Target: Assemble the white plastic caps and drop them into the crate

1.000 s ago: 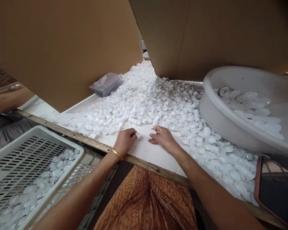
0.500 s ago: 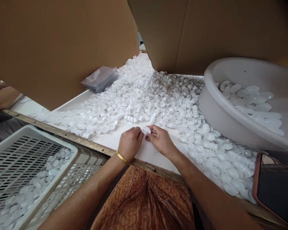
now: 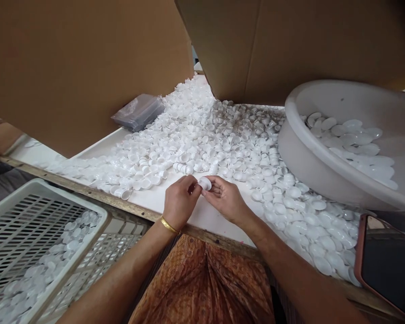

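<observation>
Between my two hands is a small white oval plastic piece [image 3: 205,182], held just above the bare strip of the white tabletop [image 3: 219,225]. My left hand [image 3: 181,198] pinches it at its left side, fingers closed. My right hand [image 3: 225,198] grips its right edge between thumb and fingers. Part of the piece is hidden by the fingertips. Beyond and on both sides of my hands lies a broad heap of similar white plastic pieces [image 3: 202,139], some cup-shaped, some flat and oval.
A large whitish basin [image 3: 292,148] holding oval pieces stands at right. A phone [image 3: 391,261] lies at the right edge. A slotted crate [image 3: 101,216] with white pieces is at lower left. Cardboard panels [image 3: 87,67] rise behind, near a plastic-wrapped packet [image 3: 138,112]. Another person's arm [image 3: 2,139] shows at left.
The white piece has turned between my fingers, so its rounded face shows more. My right fingers have spread a little. The whole view has shifted slightly.
</observation>
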`<state>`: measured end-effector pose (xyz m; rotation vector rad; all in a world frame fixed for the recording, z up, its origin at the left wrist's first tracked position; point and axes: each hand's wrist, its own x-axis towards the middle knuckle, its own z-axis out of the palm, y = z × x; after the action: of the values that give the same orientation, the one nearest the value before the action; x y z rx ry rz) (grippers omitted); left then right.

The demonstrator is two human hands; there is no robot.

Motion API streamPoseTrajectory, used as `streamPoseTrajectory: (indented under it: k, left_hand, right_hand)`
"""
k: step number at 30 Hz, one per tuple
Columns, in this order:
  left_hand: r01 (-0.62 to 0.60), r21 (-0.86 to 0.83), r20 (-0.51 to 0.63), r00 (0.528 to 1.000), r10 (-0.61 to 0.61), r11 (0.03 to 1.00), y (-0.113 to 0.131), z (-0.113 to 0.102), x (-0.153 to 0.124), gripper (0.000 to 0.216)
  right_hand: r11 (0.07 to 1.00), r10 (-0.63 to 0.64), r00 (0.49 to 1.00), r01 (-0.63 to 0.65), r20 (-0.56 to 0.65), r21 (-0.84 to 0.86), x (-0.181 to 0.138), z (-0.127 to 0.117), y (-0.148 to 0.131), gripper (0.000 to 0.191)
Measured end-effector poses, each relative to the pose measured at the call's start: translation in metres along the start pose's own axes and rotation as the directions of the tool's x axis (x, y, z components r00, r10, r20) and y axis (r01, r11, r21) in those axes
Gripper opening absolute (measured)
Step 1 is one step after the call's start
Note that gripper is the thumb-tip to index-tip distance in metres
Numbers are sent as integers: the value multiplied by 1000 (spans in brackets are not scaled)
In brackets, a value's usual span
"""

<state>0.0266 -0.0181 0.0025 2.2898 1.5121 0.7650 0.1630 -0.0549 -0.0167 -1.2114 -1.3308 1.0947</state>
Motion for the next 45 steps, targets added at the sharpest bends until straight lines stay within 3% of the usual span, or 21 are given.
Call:
streamPoseTrajectory:
  k: [4,7,10,18,29,37,43,45]
  left_hand:
    - [20,-209,48,999,-10,978,3,-3,-2,24]
    - [-30,-207,98,994,51,978,6,-5,-5,9]
    - [-59,-209,67,995,74,976,8,-6,-6,10]
    - [-116,-202,-10,993,117,973,13,-4,-7,13]
    - [-152,-215,-23,988,151,965,18,-5,-6,13]
    - [-217,-214,-67,976,207,953,26,0,0,14]
    - [-179,-269,-13,983,183,946,30,15,12,14]
    - [-133,-295,3,990,140,946,28,16,12,14]
  right_hand:
    - [997,-51,999,50,-14,-55,-3,2,-4,24]
    - [976,-128,991,119,-35,-184,-6,3,-5,29]
    - [960,-187,982,184,4,-212,-8,2,-4,35]
    - [961,-166,986,157,-18,-230,-10,2,-3,35]
    - [909,-295,950,246,-102,-337,-13,5,-5,38]
    - [938,-255,941,184,-222,-295,-14,3,-11,35]
    - [941,-174,933,64,-314,-332,-10,-5,-7,35]
    - [937,-166,943,60,-287,-345,-8,-2,-6,37]
